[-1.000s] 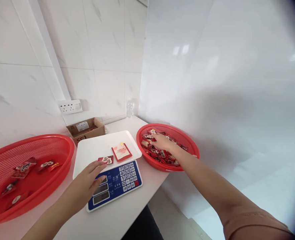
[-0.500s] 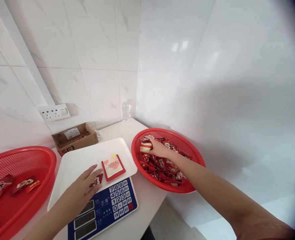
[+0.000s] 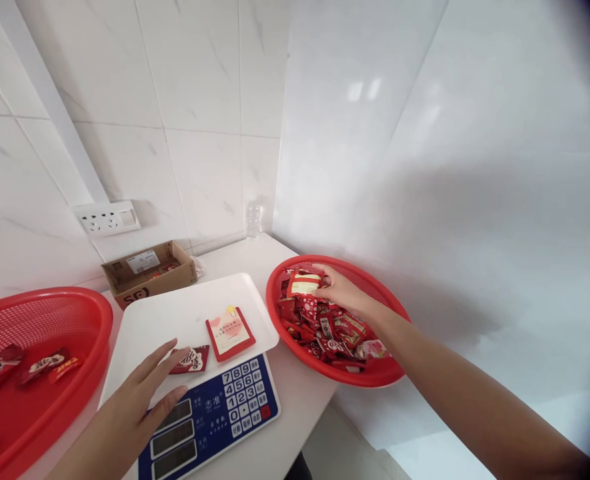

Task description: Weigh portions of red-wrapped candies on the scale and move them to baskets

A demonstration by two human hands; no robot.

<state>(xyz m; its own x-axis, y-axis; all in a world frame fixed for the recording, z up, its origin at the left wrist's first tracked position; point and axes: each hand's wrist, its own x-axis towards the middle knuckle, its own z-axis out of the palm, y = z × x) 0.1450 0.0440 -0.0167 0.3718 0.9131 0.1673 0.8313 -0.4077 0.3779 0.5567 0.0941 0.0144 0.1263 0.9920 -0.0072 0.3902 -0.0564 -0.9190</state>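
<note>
- Two bare hands work at separate stations above a white table (image 3: 295, 410): the left hand (image 3: 142, 397) at a scale (image 3: 149, 317), the right hand (image 3: 347, 293) inside a red basket (image 3: 335, 377) of wrapped snacks (image 3: 347, 327).
- Between the right thumb and fingers, a cream packet (image 3: 303, 285) with red stripes appears pinched by its near edge, just left of the palm; the undersides of those fingers are hidden.
- Over the last half-second, that packet has shifted rightward along with the right hand, and more of its face shows; this suggests it has been picked out from the pile, though it remains within the basket's rim.
- Left fingers, spread and relaxed, meet the left end of a small red packet (image 3: 193, 360) on the scale; the thumb stands clear, below it.
- Half a second ago that packet sat between left thumb and fingers; now it lies flatter, seemingly released.
- Just right of the left fingertips, a red-bordered card (image 3: 229, 333) rests on the scale, apart from both hands.
- Left of the left hand, a second basket (image 3: 105, 323) holds a few more packets (image 3: 47, 363).
</note>
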